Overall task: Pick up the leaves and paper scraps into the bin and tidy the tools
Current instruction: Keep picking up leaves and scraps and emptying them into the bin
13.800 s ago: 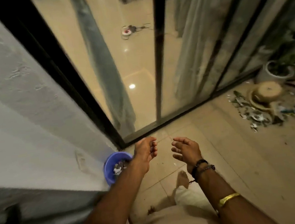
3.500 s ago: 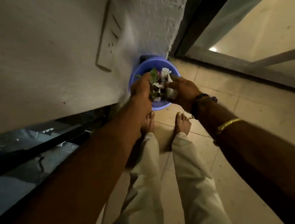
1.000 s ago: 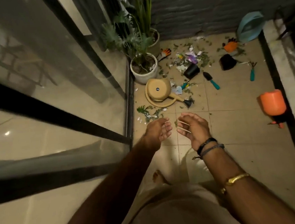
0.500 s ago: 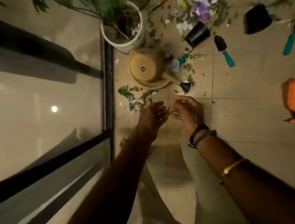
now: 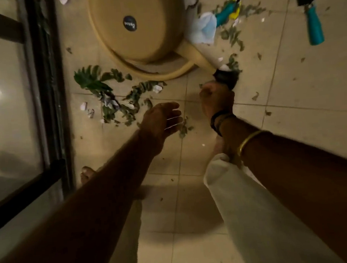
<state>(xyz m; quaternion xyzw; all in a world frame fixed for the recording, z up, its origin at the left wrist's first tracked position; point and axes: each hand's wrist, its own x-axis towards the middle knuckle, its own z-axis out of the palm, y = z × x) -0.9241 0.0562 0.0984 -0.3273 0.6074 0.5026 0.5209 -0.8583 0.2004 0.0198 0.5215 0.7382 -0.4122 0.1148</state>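
Observation:
A pile of green leaves and white paper scraps [image 5: 119, 102] lies on the tiled floor in front of a tan watering can [image 5: 138, 29]. A large green leaf [image 5: 90, 80] sits at the pile's left end. My left hand [image 5: 163, 119] hovers just right of the pile, fingers relaxed and empty. My right hand [image 5: 216, 100] is seen from the back with fingers curled, right below the can's black spout head [image 5: 225, 78]; whether it holds anything is hidden. The bin is out of view.
A teal-handled trowel [image 5: 314, 26] lies at the upper right. A pale blue paper wad [image 5: 203, 28] and a teal and yellow tool [image 5: 227, 11] lie beside the can. The black door frame [image 5: 46, 79] and glass run along the left. Small leaf bits dot the tiles.
I have come closer and lower over the leaf pile by the watering can. Both hands have dropped toward the floor, and the right hand's fingers have curled in near the spout head.

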